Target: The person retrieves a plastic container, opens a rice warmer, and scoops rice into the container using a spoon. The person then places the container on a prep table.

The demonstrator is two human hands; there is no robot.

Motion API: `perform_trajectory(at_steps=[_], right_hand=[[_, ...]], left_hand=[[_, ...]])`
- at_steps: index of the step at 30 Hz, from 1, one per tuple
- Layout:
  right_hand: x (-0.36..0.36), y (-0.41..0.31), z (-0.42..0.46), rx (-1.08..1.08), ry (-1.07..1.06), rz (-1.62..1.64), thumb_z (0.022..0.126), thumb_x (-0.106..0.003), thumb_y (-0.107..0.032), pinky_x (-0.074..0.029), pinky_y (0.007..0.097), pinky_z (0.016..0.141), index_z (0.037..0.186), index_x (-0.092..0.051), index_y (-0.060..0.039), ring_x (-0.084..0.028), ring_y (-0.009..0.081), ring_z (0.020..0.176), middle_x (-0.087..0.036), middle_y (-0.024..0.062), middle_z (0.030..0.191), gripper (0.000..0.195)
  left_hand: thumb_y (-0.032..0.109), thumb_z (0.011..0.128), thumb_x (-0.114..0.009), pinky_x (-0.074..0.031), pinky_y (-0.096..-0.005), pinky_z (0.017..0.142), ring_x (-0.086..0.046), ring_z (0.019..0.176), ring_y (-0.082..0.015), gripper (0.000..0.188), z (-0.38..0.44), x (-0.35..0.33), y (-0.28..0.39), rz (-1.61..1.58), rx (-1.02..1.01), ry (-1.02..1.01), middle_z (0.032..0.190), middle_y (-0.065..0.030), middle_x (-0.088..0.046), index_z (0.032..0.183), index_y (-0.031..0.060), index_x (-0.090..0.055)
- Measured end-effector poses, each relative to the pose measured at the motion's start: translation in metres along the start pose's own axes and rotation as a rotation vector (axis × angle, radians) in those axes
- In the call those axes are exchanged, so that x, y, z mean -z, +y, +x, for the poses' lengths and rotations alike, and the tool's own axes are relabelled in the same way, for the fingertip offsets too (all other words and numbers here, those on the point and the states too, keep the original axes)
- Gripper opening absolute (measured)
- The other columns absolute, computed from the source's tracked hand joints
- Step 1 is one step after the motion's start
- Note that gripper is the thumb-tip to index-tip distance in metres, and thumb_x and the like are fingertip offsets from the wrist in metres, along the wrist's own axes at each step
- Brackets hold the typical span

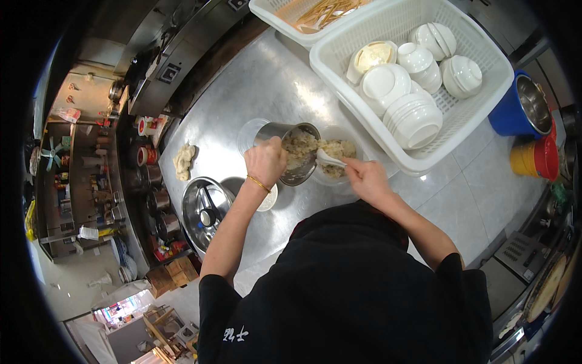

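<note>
My left hand (267,160) grips a metal pot (273,130) that is tipped over towards the right. A pale, lumpy food mixture (298,144) lies inside it and reaches its rim. In my right hand (366,178) is a white spoon (328,159), its bowl in the mixture between the two vessels. A clear plastic bowl (359,175) beside the pot's mouth holds more of the same mixture. Behind the pot, another round clear plastic container or lid (247,132) shows in part. A small white bowl (269,200) sits below my left wrist, partly hidden by it.
A white plastic basket (404,166) with several white bowls (385,86) stands at the upper right. Another basket (273,13) holds wooden sticks. On the steel table (254,77) lie a lump of dough (183,162) and a steel basin (193,186). Buckets (509,111) stand at the right.
</note>
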State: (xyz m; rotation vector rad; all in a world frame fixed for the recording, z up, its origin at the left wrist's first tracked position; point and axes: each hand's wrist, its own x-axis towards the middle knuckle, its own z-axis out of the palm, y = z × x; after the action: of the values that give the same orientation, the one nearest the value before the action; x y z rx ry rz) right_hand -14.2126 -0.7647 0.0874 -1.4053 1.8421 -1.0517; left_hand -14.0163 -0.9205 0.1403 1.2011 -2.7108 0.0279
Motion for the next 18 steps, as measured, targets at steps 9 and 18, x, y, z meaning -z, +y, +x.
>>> perform_trajectory(at_steps=[9,18], right_hand=[[0.002,0.032,-0.007,-0.262,0.109,0.408,0.086,-0.055,-0.013,-0.043,0.0293,0.055,0.103,-0.065,-0.0001,-0.054,0.015,0.054,-0.061,0.0102,0.062,0.023],[0.006,0.019,-0.03,-0.121,0.146,0.074,0.087,-0.055,-0.011,-0.044,0.032,0.053,0.107,-0.064,-0.0021,-0.057,0.021,0.052,-0.06,0.0128,0.061,0.024]], left_hand=[[0.015,0.071,-0.058,-0.047,-0.045,0.051,-0.058,0.055,-0.0354,0.013,-0.001,0.007,-0.018,-0.01,0.065,0.078,0.062,-0.0156,-0.058,0.065,0.0049,-0.051],[0.013,0.071,-0.055,-0.044,-0.0455,0.051,-0.055,0.054,-0.0377,0.015,-0.018,0.022,-0.029,-0.1,0.232,0.104,0.057,-0.0171,-0.054,0.06,0.005,-0.048]])
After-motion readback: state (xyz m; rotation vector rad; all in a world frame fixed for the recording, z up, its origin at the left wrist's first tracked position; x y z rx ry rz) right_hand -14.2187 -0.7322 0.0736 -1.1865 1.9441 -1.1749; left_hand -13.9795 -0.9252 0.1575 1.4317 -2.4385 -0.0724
